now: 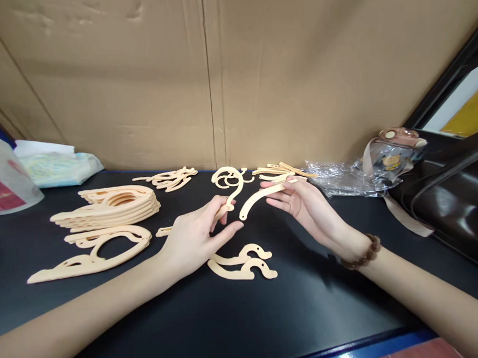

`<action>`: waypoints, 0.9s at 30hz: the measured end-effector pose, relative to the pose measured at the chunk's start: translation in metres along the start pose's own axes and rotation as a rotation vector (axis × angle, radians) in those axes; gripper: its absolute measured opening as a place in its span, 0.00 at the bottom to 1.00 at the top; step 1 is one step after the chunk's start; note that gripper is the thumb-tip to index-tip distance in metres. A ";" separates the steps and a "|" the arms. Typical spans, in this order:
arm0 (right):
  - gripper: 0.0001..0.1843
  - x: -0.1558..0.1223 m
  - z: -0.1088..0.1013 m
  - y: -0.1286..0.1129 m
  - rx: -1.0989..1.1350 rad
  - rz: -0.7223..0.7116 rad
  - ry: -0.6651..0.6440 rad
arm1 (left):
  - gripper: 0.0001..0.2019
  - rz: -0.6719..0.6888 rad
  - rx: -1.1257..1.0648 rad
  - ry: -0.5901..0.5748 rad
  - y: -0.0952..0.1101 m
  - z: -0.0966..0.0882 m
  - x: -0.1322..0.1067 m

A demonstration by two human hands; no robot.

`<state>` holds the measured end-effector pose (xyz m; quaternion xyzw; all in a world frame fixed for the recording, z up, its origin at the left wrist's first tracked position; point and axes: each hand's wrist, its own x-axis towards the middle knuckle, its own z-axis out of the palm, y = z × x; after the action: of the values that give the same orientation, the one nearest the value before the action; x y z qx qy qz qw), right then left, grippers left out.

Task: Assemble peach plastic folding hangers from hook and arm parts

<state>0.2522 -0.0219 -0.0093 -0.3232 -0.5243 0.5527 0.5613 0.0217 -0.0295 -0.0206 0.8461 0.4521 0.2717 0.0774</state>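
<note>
My left hand (197,236) is closed around a cream plastic hanger piece with a hook (238,184) that curves up above the fingers. An arm of that piece sticks out to the left of the hand. In my right hand (306,204), pinched between thumb and fingers, is a curved cream hanger arm (260,197); its holed end points down toward the hook's base, a small gap apart. Two S-shaped cream hanger parts (237,268) lie on the black table just below the hands.
Folded cream hangers (115,209) are stacked at left, one (109,244) lying in front. Loose hooks (174,179) and arm strips (280,172) lie toward the cardboard wall (148,76). A wipes pack (57,165), a cup (8,181), clear plastic wrap (336,177) and a dark bag (453,186) flank them.
</note>
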 end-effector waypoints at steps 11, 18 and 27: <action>0.15 -0.005 0.004 0.007 -0.073 0.135 0.071 | 0.04 0.075 -0.024 0.049 -0.003 0.004 -0.002; 0.18 -0.002 0.000 0.012 -0.211 0.135 0.155 | 0.09 0.120 -0.015 0.048 -0.005 0.005 -0.002; 0.10 -0.017 0.014 0.005 -1.408 -0.655 -0.092 | 0.11 0.137 0.003 0.049 -0.007 0.007 -0.001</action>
<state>0.2399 -0.0402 -0.0146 -0.4088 -0.8434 -0.0915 0.3363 0.0201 -0.0258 -0.0298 0.8681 0.3956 0.2963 0.0461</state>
